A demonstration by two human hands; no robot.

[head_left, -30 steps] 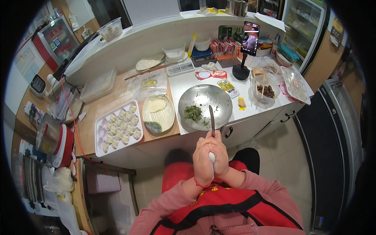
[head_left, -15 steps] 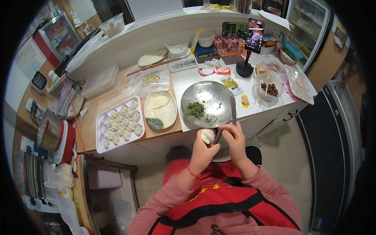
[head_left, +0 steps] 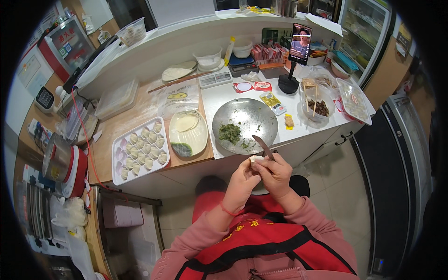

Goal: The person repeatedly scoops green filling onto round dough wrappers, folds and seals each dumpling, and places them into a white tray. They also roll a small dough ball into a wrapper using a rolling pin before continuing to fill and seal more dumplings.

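My left hand (head_left: 241,183) is closed round a pale dumpling (head_left: 255,159), which is mostly hidden between my two hands. My right hand (head_left: 276,175) grips a flat metal spatula-like knife (head_left: 263,146), its blade pointing up and left, while its fingertips touch the dumpling. Just beyond my hands lies a wide metal bowl (head_left: 261,116) with chopped green filling (head_left: 230,133) in it. Left of the bowl, an oval plate (head_left: 201,140) carries round dough wrappers (head_left: 187,122). Farther left, a white compartment tray (head_left: 116,170) holds several shaped dumplings (head_left: 148,148).
A phone (head_left: 300,44) on a black stand (head_left: 288,84) faces me at the back. To the right are a clear tub (head_left: 320,116) of dark filling with chopsticks and a covered clear tray (head_left: 353,100). Scales (head_left: 215,79) and white bowls (head_left: 207,58) line the back wall.
My right hand has moved in against the dumpling, and the knife has swung from upright to a leftward tilt. The dumpling is now more covered. The picture on the phone differs.
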